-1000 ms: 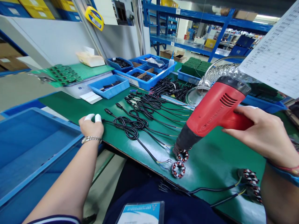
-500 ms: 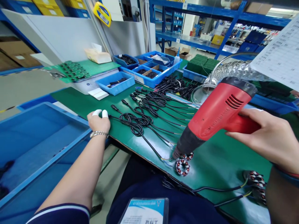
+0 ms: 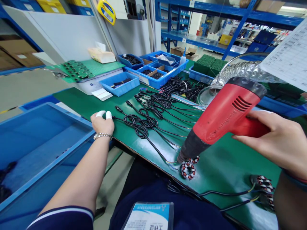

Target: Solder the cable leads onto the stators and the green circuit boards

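My right hand is wrapped round the handle of a red heat gun. The gun's dark nozzle points down at the coloured wires beside a stator with copper windings; a second one shows partly behind the nozzle. At the table's near edge, my left hand, white cots on two fingers, is closed on a black cable. The cable's end is hidden in the fingers; its coiled length runs across to the wires near the nozzle. More looped cables lie alongside, bare wire ends towards the gun.
A large blue bin stands left of the green table. Blue parts trays and circuit boards sit at the back. More wired stators lie at right. A foil duct and hanging sheet are beyond the gun.
Both hands and the heat gun keep almost the same places. The whole view has shifted very slightly; nothing is taken up or let go.
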Demonstrator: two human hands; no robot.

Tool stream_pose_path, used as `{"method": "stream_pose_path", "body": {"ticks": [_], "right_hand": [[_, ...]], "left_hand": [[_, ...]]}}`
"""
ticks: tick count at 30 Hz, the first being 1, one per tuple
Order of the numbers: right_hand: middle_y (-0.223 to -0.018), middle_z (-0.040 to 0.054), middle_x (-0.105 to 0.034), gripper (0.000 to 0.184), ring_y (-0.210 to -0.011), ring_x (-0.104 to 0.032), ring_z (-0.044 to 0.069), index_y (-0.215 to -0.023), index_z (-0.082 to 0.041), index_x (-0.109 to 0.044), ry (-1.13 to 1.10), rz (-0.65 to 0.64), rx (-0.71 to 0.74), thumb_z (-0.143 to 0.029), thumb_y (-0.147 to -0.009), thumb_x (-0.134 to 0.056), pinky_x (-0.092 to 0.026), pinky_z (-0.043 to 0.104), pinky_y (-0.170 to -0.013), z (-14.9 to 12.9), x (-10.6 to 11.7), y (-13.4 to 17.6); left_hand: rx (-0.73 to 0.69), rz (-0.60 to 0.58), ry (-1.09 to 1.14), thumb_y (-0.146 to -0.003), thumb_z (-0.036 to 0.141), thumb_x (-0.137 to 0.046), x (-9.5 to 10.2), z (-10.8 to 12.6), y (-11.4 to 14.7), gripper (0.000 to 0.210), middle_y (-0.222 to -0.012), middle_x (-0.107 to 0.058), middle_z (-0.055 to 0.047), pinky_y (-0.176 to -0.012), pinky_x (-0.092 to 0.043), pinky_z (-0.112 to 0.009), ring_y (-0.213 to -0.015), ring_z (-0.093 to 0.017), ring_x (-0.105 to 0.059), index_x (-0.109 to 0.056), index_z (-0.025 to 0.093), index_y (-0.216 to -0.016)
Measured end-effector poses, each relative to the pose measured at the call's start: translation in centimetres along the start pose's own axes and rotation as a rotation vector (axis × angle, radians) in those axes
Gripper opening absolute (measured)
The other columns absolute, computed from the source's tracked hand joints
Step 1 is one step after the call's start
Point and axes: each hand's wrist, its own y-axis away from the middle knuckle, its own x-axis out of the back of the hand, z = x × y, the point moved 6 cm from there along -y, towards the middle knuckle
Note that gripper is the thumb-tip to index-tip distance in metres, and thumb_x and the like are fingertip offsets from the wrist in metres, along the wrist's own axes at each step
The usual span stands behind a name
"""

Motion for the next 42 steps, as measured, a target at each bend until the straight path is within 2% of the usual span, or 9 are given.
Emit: {"method": "stream_pose_path", "body": {"ticks": [11,19,29,35,42], "right_hand": [[-0.101,0.0048,-0.064,0.052,-0.084,-0.063,0.025,-0.107,-0.022,-0.057,0.029,-0.002,-0.002,-0.046,-0.062,-0.061,-0.048,0.036,-0.072,-0.1,0.0,0.0],[-0.092,0.0020,-0.064,0.047,-0.071,-0.062,0.021,-0.105,-0.025,-0.055,0.036,-0.028,0.032,-0.047,-0.063,-0.060,-0.047,0.033,-0.064,-0.9,0.3,0.2],[-0.091,0.0041,-0.065,0.047,-0.075,-0.063,0.024,-0.101,-0.024,-0.056,0.063,-0.021,0.031,-0.051,-0.063,-0.058,-0.048,0.036,-0.065,-1.3,0.5,0.4],[-0.104,0.0055,-0.063,0.052,-0.088,-0.061,0.027,-0.106,-0.024,-0.057,0.037,-0.057,-0.018,-0.052,-0.063,-0.058,-0.048,0.038,-0.074,-1.2,0.4,0.7],[-0.104,0.0036,-0.063,0.050,-0.089,-0.061,0.026,-0.107,-0.025,-0.056,0.015,-0.068,-0.014,-0.050,-0.063,-0.058,-0.048,0.037,-0.074,-1.4,0.5,0.7]], "left_hand": [[-0.006,-0.002,0.008,-0.082,0.034,-0.049,0.0,0.1,0.1,0.041,-0.116,-0.046,-0.016,-0.099,-0.032,-0.040,-0.107,-0.025,-0.047,-0.055,0.006,-0.111],[-0.001,0.013,0.018,-0.081,0.035,-0.049,0.0,-0.1,0.0,0.042,-0.117,-0.047,-0.015,-0.098,-0.033,-0.038,-0.106,-0.024,-0.047,-0.057,0.007,-0.110],[-0.001,-0.001,0.033,-0.082,0.035,-0.049,-0.1,-0.1,0.0,0.041,-0.118,-0.046,-0.015,-0.099,-0.032,-0.039,-0.106,-0.024,-0.047,-0.056,0.007,-0.111],[-0.002,-0.010,0.043,-0.082,0.035,-0.049,-0.1,-0.2,0.0,0.042,-0.118,-0.045,-0.016,-0.099,-0.031,-0.040,-0.107,-0.025,-0.046,-0.055,0.006,-0.112],[-0.006,-0.015,0.051,-0.083,0.034,-0.049,-0.3,-0.4,-0.1,0.041,-0.118,-0.044,-0.016,-0.100,-0.029,-0.040,-0.108,-0.024,-0.045,-0.055,0.005,-0.112]]}}
